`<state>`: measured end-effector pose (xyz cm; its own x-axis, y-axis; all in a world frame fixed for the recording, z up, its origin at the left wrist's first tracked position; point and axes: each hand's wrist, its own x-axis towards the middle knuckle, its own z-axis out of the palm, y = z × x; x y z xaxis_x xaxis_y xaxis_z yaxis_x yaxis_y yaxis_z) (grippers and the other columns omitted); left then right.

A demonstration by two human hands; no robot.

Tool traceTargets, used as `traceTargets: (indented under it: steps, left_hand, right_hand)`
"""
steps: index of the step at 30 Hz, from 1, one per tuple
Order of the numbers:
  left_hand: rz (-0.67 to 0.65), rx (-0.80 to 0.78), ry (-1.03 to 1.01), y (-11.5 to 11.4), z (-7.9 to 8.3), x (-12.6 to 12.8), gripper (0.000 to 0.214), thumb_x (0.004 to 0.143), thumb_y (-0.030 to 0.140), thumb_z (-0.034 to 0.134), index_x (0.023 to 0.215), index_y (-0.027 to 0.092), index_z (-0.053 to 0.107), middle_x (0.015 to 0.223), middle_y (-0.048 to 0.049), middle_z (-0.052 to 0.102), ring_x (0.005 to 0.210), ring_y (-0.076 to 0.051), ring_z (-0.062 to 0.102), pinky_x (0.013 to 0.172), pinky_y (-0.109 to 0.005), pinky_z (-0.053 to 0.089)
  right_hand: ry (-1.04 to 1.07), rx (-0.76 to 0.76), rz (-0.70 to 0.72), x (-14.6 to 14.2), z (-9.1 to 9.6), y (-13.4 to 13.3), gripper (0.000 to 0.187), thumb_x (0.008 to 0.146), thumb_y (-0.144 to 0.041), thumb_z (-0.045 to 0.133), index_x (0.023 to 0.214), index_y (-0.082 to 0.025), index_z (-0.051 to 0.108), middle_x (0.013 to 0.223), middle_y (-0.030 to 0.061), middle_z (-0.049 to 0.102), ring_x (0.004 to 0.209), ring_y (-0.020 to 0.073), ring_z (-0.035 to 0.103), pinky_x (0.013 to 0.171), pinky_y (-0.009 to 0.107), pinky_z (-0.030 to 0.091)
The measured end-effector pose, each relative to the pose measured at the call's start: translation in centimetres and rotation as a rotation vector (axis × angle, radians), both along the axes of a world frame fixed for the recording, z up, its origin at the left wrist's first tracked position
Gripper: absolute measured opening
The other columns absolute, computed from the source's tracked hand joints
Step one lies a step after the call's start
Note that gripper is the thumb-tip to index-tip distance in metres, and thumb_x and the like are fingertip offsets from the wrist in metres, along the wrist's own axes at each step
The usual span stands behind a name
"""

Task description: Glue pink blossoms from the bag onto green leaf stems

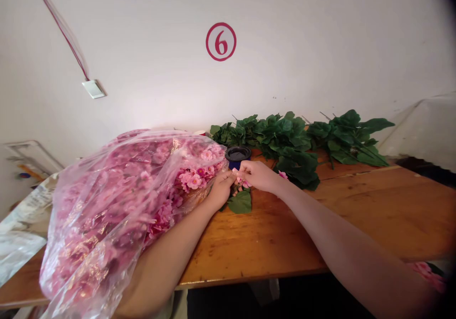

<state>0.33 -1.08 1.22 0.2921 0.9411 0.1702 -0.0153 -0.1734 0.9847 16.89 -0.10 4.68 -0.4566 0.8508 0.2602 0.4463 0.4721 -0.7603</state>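
Both hands meet over the wooden table, just in front of a dark blue round container [238,155] with a black top. My left hand [222,186] is closed, its fingers pinching a pink artificial flower [236,176] from the left side. From the right, my right hand [258,175] is closed on the same flower, thumb and fingertips together. Below the fingers hangs a green artificial leaf [241,202]; its join to the flower is hidden. Close to my left arm lies a large clear plastic bag [107,205] full of pink blossoms, some showing at its opening.
Bunches of green artificial leaves [285,134] lie along the back of the wooden table [349,214], against the white wall. A pink flower [427,274] shows at the lower right, by my forearm. Crumpled plastic [21,255] sits at the far left.
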Motion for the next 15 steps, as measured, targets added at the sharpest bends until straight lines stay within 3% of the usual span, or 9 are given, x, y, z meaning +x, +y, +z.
traceTargets:
  steps: [8, 15]
  left_hand:
    - [0.019, 0.014, -0.001, -0.2, 0.5, 0.1, 0.048, 0.084, 0.058, 0.05, 0.064, 0.014, 0.053, 0.056, -0.0023, 0.06, 0.044, -0.011, 0.052, 0.043, -0.022, 0.04]
    - [0.03, -0.023, -0.084, 0.1, 0.2, 0.0, 0.049, 0.084, 0.061, 0.046, 0.065, 0.016, 0.049, 0.054, -0.0038, 0.061, 0.041, -0.012, 0.05, 0.041, -0.023, 0.039]
  right_hand:
    - [0.101, -0.07, 0.069, 0.1, -0.3, 0.5, 0.027, 0.087, -0.044, 0.053, 0.074, -0.02, 0.054, 0.063, 0.0025, 0.066, 0.055, 0.0144, 0.062, 0.052, 0.024, 0.045]
    - [0.137, -0.026, 0.021, 1.2, 1.2, 0.1, 0.038, 0.084, -0.055, 0.053, 0.071, -0.019, 0.053, 0.058, 0.0001, 0.061, 0.049, 0.0124, 0.054, 0.046, 0.023, 0.036]
